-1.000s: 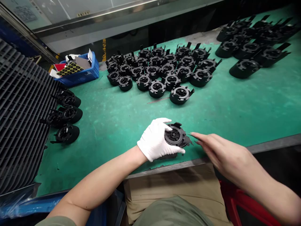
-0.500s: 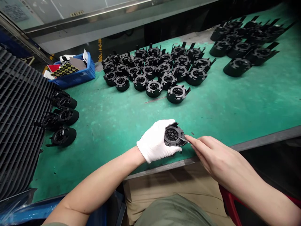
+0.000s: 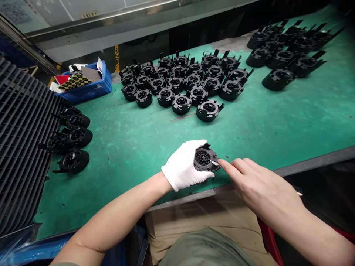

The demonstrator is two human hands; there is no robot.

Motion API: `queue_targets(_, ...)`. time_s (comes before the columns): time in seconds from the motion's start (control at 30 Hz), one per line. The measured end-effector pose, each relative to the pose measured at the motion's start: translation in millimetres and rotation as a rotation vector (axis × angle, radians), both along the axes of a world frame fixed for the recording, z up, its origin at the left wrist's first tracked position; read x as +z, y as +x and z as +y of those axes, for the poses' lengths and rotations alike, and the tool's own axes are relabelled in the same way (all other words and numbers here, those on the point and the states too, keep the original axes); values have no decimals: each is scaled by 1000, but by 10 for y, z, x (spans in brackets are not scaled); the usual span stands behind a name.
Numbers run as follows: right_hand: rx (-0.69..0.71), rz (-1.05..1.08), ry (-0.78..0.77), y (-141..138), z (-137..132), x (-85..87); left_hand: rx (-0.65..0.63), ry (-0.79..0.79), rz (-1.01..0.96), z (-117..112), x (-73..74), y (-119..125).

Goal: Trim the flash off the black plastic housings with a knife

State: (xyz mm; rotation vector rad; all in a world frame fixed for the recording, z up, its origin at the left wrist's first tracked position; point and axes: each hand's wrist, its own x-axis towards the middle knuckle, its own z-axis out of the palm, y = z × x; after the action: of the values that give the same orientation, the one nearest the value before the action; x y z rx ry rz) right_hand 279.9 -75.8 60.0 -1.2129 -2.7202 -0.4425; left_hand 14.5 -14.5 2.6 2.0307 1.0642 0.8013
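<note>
My left hand (image 3: pixel 181 166), in a white glove, is wrapped round a round black plastic housing (image 3: pixel 203 158) just above the bench's front edge. The housing's ribbed, ring-shaped face is turned up towards me. My bare right hand (image 3: pixel 251 181) is closed on a slim knife with a thin bright blade (image 3: pixel 214 162). Its forefinger stretches along towards the blade, whose tip lies over the right part of the housing's face. Most of the knife's handle is hidden in my palm; a pale end (image 3: pixel 299 193) pokes out behind the hand.
Several similar black housings (image 3: pixel 181 103) stand grouped at the back of the green bench (image 3: pixel 133 144). More housings (image 3: pixel 279 78) are at the far right and left (image 3: pixel 74 161). A blue bin (image 3: pixel 88 90) holds papers and stickers. Grey ribbed trays (image 3: pixel 24 147) stack along the left.
My right hand has rolled over, showing more of its back, and the knife's handle end now shows behind it. The blade's angle on the housing has changed slightly. My left hand stays put.
</note>
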Motion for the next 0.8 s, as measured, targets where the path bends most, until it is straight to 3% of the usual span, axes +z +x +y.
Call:
queue_targets(0.53, 9, -99, -13, -14, 171, 65, 7, -29, -23, 43, -41, 25)
queue_targets(0.8, -52, 3, 9, -85, 107, 32, 13, -53, -18, 38, -39, 14)
